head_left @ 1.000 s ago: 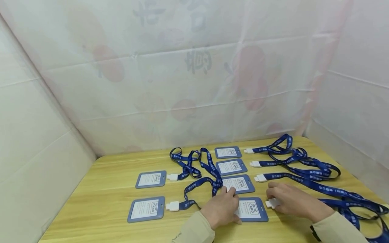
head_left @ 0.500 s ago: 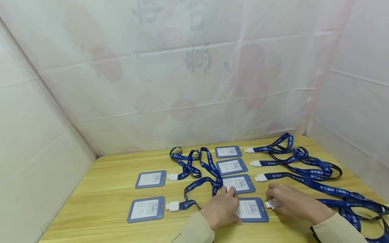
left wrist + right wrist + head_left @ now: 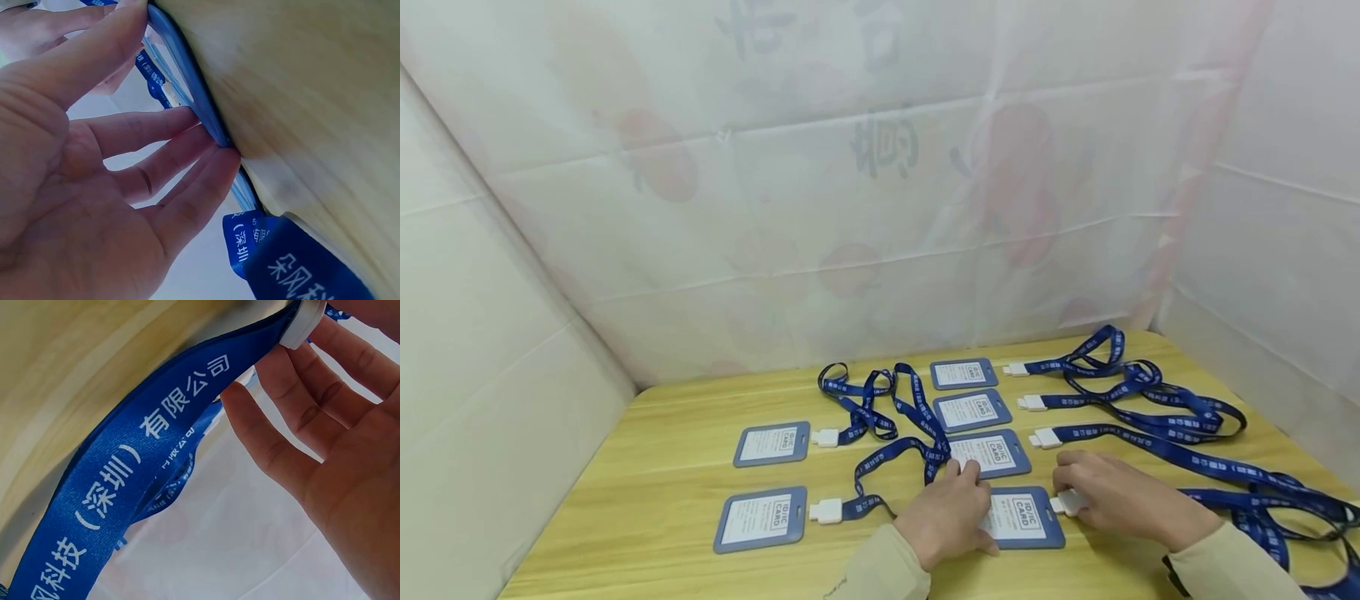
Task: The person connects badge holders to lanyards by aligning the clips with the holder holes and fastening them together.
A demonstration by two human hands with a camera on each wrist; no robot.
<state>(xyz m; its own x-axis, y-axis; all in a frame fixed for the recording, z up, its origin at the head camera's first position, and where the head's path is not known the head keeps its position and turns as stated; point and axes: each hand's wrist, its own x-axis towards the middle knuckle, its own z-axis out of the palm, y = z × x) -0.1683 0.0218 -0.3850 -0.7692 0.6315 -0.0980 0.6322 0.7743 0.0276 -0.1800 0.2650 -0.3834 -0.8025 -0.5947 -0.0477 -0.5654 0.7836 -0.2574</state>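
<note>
In the head view, my left hand (image 3: 946,512) holds a blue ID badge holder (image 3: 1021,518) flat on the table, thumb at its near edge and fingertips along its far side. The left wrist view shows the thumb and fingers on the rim of this badge holder (image 3: 194,81). My right hand (image 3: 1123,496) pinches the white plastic clip (image 3: 1070,502) of a blue lanyard, right beside the holder's slotted end. Whether the clip's tip sits in the slot cannot be made out. From that clip (image 3: 304,325), the printed lanyard (image 3: 131,450) runs away in the right wrist view.
Three more badge holders (image 3: 962,374) lie in a column behind, each facing a lanyard clip (image 3: 1032,402). Further left are two badge holders (image 3: 760,518) with white clips (image 3: 826,511) beside them. Loose lanyard straps (image 3: 1262,500) tangle at the right. Fabric walls (image 3: 880,208) enclose the yellow wooden table (image 3: 655,467).
My right hand has shifted slightly left with the clip, closing the small gap to the badge holder's slotted end. The left hand stays nearly still.
</note>
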